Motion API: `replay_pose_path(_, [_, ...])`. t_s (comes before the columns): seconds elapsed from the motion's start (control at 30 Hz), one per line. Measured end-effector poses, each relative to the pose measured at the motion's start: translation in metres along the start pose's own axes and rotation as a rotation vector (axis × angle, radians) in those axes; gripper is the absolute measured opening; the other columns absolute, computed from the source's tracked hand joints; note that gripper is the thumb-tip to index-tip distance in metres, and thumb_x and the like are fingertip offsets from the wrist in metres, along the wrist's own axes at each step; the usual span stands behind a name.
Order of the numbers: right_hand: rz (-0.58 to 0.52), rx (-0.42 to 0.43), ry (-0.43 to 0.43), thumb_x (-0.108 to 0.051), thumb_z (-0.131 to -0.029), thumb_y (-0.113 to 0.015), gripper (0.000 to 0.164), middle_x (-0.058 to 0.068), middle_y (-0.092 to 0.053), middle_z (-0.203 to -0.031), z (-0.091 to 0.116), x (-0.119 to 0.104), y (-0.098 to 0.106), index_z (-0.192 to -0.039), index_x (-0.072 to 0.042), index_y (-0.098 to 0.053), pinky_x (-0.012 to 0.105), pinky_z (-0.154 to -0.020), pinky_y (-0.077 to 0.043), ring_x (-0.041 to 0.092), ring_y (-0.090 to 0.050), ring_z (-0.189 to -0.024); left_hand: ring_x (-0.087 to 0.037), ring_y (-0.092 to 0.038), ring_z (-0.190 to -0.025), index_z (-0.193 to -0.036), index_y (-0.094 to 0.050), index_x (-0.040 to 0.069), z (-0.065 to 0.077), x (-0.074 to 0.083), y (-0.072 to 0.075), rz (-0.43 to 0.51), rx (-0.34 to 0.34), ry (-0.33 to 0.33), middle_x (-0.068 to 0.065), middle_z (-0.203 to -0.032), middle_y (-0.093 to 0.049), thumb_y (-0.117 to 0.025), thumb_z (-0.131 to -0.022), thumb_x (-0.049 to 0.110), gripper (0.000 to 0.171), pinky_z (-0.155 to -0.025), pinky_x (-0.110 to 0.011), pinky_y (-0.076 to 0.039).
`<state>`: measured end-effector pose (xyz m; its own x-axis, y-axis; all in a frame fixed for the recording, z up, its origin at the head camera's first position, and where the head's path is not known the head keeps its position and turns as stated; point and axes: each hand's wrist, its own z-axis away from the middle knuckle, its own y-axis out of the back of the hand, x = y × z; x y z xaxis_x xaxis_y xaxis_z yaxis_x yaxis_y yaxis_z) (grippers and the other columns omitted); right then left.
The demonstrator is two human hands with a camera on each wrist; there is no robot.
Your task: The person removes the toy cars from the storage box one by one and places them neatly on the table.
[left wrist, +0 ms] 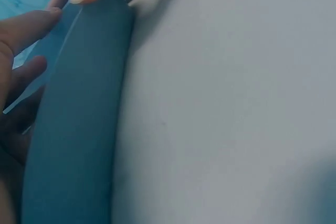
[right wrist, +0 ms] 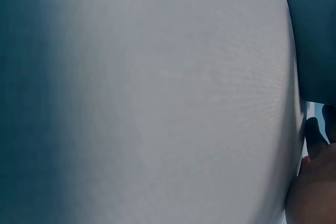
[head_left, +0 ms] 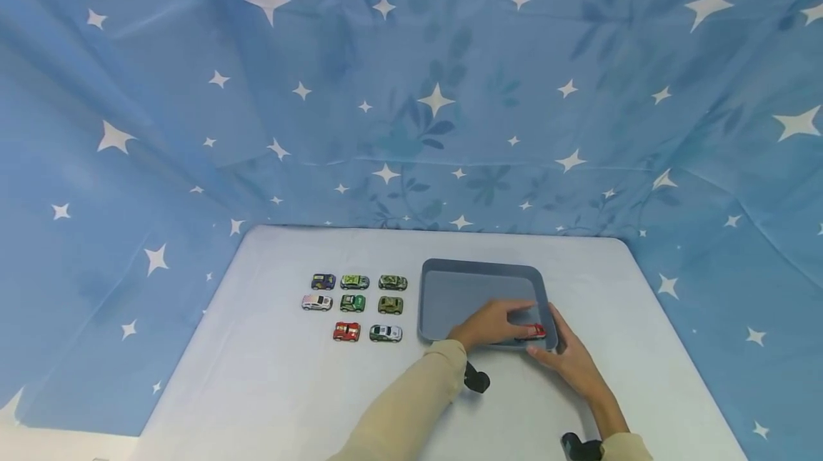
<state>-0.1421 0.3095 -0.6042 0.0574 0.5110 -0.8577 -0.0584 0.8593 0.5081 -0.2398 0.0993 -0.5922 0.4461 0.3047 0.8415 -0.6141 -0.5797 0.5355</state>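
A grey-blue tray (head_left: pixel 482 268) lies on the table, and a small red toy car (head_left: pixel 535 332) is in its near right corner. My left hand (head_left: pixel 494 321) reaches into the tray with its fingers spread; the thumb side is at the car's left end and partly hides it. In the left wrist view the left fingers (left wrist: pixel 31 30) show over the tray wall (left wrist: pixel 84 108), with no car visible between them. My right hand (head_left: pixel 574 362) holds the tray's near right corner, thumb at the near rim and fingers along the right side.
Left of the tray stand several toy cars in rough rows, among them a red car (head_left: pixel 347 331), a white-and-green car (head_left: pixel 386 333), a green car (head_left: pixel 353 303) and a purple car (head_left: pixel 323 281). A blue star-patterned cloth (head_left: pixel 411 125) hangs behind the white table (head_left: pixel 270 389).
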Motion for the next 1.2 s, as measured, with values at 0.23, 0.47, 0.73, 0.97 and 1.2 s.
replay_pose_path(0.23, [-0.005, 0.006, 0.014, -0.031, -0.094, -0.081, 0.108, 0.024, -0.015, -0.176, 0.000, 0.002, -0.001, -0.175, -0.015, -0.011, 0.076, -0.121, -0.017, 0.055, -0.012, -0.158, -0.003, -0.055, -0.135, -0.155, -0.061, 0.016, -0.002, -0.006, -0.006, -0.043, -0.019, -0.007, 0.008, -0.149, -0.062, -0.076, -0.103, 0.031, 0.056, -0.108, -0.020, -0.045])
replay_pose_path(0.47, [0.010, 0.009, 0.023, -0.033, -0.095, -0.080, 0.108, 0.023, -0.015, -0.176, 0.000, 0.000, 0.000, -0.175, -0.015, -0.010, 0.078, -0.120, -0.016, 0.055, -0.013, -0.158, 0.002, -0.061, -0.116, -0.146, -0.069, 0.015, -0.002, -0.001, -0.005, -0.091, -0.021, 0.008, 0.007, -0.137, -0.070, -0.078, -0.101, 0.028, 0.047, -0.099, -0.015, -0.047])
replay_pose_path(0.73, [0.013, 0.008, 0.024, -0.033, -0.095, -0.081, 0.107, 0.020, -0.014, -0.177, -0.003, -0.001, 0.001, -0.175, -0.018, -0.011, 0.082, -0.116, -0.018, 0.055, -0.012, -0.158, 0.005, -0.057, -0.085, -0.133, -0.077, 0.015, -0.005, 0.002, -0.005, -0.185, -0.013, -0.059, 0.009, -0.117, -0.076, -0.080, -0.100, 0.017, 0.034, -0.079, -0.008, -0.046])
replay_pose_path(0.97, [-0.015, 0.010, 0.027, -0.031, -0.095, -0.082, 0.108, 0.021, -0.013, -0.177, -0.004, 0.003, 0.000, -0.175, -0.016, -0.011, 0.079, -0.119, -0.016, 0.053, -0.010, -0.159, 0.006, -0.060, -0.088, -0.130, -0.080, 0.015, -0.004, 0.005, -0.006, -0.213, 0.013, -0.036, 0.008, -0.115, -0.078, -0.079, -0.100, 0.012, 0.030, -0.078, -0.009, -0.047])
replay_pose_path(1.2, [-0.027, 0.020, 0.019, -0.030, -0.095, -0.082, 0.107, 0.021, -0.014, -0.177, -0.002, 0.006, -0.002, -0.175, -0.017, -0.012, 0.079, -0.120, -0.014, 0.053, -0.009, -0.159, 0.007, -0.059, -0.081, -0.125, -0.082, 0.013, -0.003, 0.006, -0.008, -0.250, 0.025, -0.062, 0.007, -0.109, -0.080, -0.079, -0.098, 0.009, 0.027, -0.074, -0.008, -0.045])
